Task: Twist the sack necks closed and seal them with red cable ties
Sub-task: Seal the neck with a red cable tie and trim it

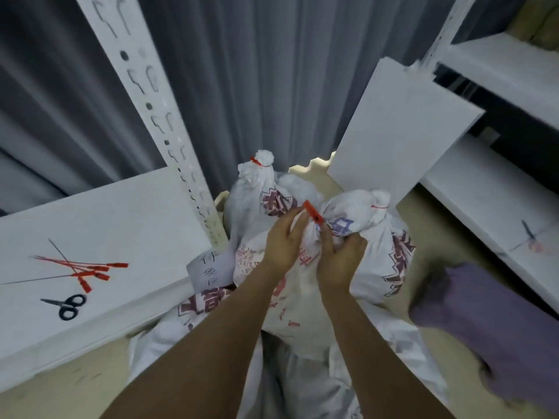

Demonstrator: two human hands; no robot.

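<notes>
Centre of the frame: your left hand (284,237) and right hand (341,258) meet on the twisted neck of the middle sack (302,297).
Left fingers: curled on the neck from the left, just under the tag of the red cable tie (313,211).
Right fingers: curled round the neck from the right, gripping it below the tie.
Tie: its tag stands tilted above both hands; you cannot tell which fingers pinch it.
Behind your hands: back sack (257,192), its neck upright and bound by the back tie (256,161).
Right of your hands: right-hand sack (384,246), touching your right hand, bound by the right tie (379,206).
Left of the frame: shelf board (121,213) carrying spare ties (87,270) and scissors (68,305), all well back from its right edge; a paper note (211,267) hangs at that edge, touching the sacks.
Left edge of your working room: upright post (157,110), just beside the back sack.
Right edge: leaning white panel (399,128), its lower corner near the right-hand sack.
Lower right: purple cloth (499,328), apart from your right forearm.
Open room: bare floor (429,213) shows between the sacks and the right shelf (499,213).
Top of the frame: grey curtain (257,71).
</notes>
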